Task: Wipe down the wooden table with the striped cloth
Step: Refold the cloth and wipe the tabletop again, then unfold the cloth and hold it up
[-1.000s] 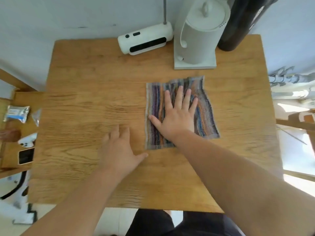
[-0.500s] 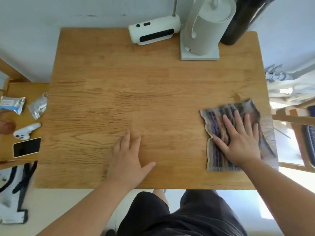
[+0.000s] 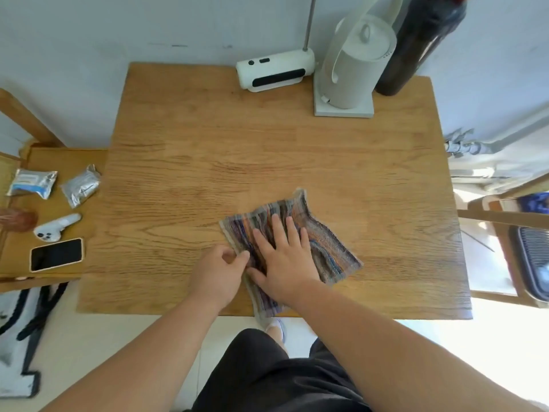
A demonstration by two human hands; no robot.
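Right hand flat, fingers straight, pressing striped cloth onto wooden table; left hand pinches its near-left edge (soft, limp, bunches easily, so hold edges)

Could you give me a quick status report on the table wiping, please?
Right hand flat on striped cloth. Left hand pinches its left edge. Kettle stands at wooden table's far edge.

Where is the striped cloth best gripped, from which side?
On the striped cloth, probably the far corner, from the far side: it curls up off the wooden table, clear of the pressing right hand and the left hand pinching its edge.
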